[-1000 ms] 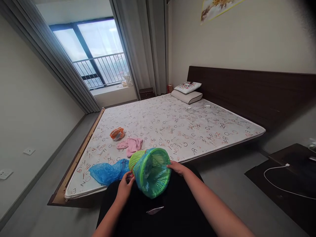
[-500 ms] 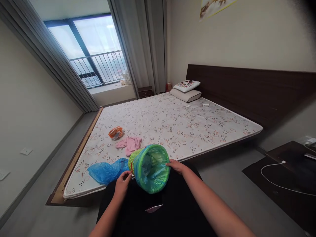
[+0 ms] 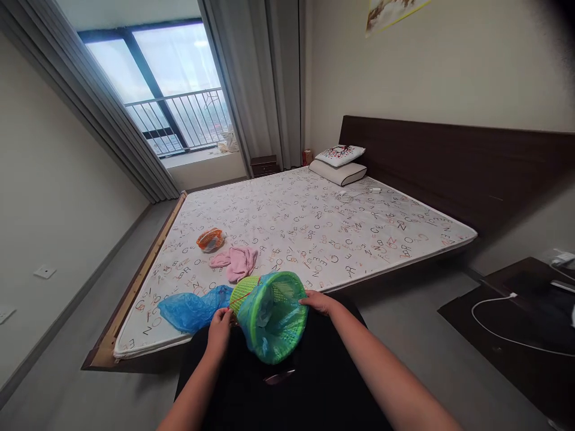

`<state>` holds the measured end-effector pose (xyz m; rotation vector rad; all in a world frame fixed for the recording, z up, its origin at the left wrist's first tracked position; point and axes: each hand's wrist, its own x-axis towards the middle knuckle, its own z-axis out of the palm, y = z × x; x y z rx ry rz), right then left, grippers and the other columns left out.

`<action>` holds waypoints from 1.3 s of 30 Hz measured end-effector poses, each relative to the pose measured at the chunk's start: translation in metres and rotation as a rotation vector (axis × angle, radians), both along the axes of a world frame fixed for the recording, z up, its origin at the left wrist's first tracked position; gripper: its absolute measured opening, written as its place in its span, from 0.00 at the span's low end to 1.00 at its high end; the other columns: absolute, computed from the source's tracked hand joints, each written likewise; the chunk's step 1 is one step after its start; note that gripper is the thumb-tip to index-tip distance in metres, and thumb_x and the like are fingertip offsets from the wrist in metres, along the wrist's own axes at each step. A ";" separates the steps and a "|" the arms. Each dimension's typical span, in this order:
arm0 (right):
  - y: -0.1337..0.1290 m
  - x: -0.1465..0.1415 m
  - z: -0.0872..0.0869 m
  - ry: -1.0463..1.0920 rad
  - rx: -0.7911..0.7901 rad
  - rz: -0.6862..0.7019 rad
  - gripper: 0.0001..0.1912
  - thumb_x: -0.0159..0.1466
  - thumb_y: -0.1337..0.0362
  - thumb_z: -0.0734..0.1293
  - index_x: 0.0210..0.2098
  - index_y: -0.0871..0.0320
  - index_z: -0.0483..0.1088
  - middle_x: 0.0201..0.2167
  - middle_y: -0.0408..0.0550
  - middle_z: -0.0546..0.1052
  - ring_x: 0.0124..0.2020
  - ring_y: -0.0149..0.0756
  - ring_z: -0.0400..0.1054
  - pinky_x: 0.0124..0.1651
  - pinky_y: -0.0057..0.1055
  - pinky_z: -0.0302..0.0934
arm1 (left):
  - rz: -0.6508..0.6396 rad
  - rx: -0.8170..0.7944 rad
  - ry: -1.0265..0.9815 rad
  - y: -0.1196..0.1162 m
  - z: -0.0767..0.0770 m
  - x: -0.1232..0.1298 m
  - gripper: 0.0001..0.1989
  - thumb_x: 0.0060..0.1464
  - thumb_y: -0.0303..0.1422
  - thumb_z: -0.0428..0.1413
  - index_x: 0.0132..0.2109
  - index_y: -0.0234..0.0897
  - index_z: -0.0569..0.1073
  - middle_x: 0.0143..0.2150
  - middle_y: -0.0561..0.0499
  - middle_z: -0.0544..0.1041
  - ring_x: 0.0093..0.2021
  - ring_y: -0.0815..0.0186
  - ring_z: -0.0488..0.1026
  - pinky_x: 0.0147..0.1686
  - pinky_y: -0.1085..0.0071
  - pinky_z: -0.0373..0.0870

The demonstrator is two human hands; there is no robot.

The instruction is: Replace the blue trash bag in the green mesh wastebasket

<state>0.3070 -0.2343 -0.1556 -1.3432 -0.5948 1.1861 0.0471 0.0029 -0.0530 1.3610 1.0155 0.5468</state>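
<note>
A green mesh wastebasket (image 3: 240, 291) lies tilted over my lap, its mouth facing me. A thin blue plastic bag (image 3: 281, 323) lines it and folds out over the rim. My right hand (image 3: 318, 301) grips the lined rim on the right side, thumb inside. Beside the basket's base, my left hand (image 3: 219, 328) pinches a thin red string (image 3: 241, 297) that runs taut across the mesh. Behind that hand, a crumpled blue plastic bag (image 3: 191, 310) spreads over the mattress edge. A pink cloth (image 3: 237, 262) lies just beyond the basket.
An orange-and-clear plastic package (image 3: 210, 240) rests on the letter-print mattress (image 3: 287, 221). Two pillows (image 3: 339, 164) are stacked near the dark headboard (image 3: 426, 155). At right stands a dark low table (image 3: 507, 323) with a white cable (image 3: 478, 323).
My left hand has moved slightly left and drawn the red string away from the mesh. The basket's mouth has dipped a little lower, with my right hand still on its rim.
</note>
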 end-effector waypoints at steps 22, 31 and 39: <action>0.013 -0.054 0.082 -0.107 -0.101 -0.418 0.23 0.62 0.50 0.67 0.51 0.56 0.75 0.48 0.55 0.81 0.50 0.48 0.75 0.50 0.41 0.70 | -0.719 0.536 0.166 -0.062 0.029 0.007 0.25 0.60 0.35 0.53 0.64 0.40 0.67 0.61 0.42 0.73 0.47 0.62 0.78 0.53 0.58 0.74; 0.046 -0.110 0.081 0.305 -0.305 -0.575 0.13 0.66 0.57 0.61 0.47 0.57 0.65 0.36 0.52 0.78 0.28 0.39 0.76 0.30 0.39 0.73 | -0.489 0.599 0.185 -0.058 0.053 -0.005 0.18 0.57 0.42 0.57 0.52 0.41 0.78 0.50 0.45 0.80 0.50 0.55 0.77 0.55 0.55 0.70; 0.064 -0.154 0.100 0.389 -0.266 -0.655 0.12 0.66 0.54 0.63 0.42 0.55 0.60 0.31 0.45 0.72 0.22 0.34 0.70 0.22 0.37 0.71 | -0.194 -0.025 -0.072 -0.065 0.047 0.019 0.24 0.48 0.43 0.64 0.50 0.38 0.74 0.59 0.42 0.75 0.52 0.58 0.77 0.50 0.64 0.71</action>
